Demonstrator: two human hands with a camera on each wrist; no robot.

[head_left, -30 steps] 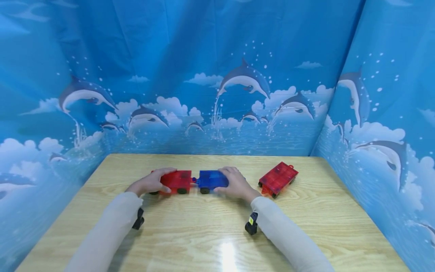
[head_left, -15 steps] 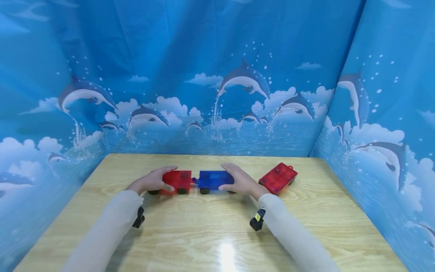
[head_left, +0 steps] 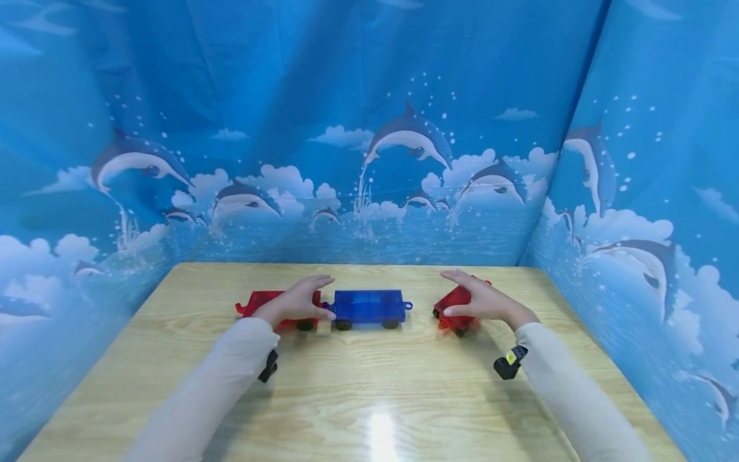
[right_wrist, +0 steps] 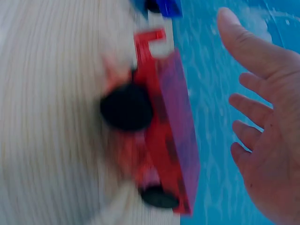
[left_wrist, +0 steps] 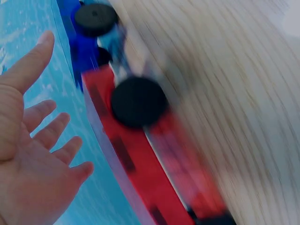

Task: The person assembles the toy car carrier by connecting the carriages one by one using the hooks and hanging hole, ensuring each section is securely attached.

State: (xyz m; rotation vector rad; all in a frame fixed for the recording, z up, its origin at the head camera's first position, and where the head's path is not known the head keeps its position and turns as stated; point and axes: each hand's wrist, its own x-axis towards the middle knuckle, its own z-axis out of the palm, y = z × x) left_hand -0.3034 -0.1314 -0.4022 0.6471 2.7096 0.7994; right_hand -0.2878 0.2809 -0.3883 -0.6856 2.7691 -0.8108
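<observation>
A translucent red toy train car (head_left: 260,300) with black wheels stands at the left of the table, coupled or touching end to end with a blue toy train car (head_left: 368,307). My left hand (head_left: 297,301) hovers over the red car's right half and covers part of it. In the left wrist view its fingers are spread, apart from the red car (left_wrist: 124,154). To the right stands a second red toy train car (head_left: 453,301), set at an angle. Beside it, partly hiding it, is my right hand (head_left: 487,303). The right wrist view shows those fingers loose, away from the car's side (right_wrist: 166,126).
The wood-grain table (head_left: 358,385) has a bright reflection near its front. A blue dolphin-print curtain (head_left: 335,128) rises behind it and along the sides. Black cameras (head_left: 508,363) sit on both wrists.
My right hand has left the blue car and moved right to the second red car. My left hand has shifted right along the first red car, uncovering its left end.
</observation>
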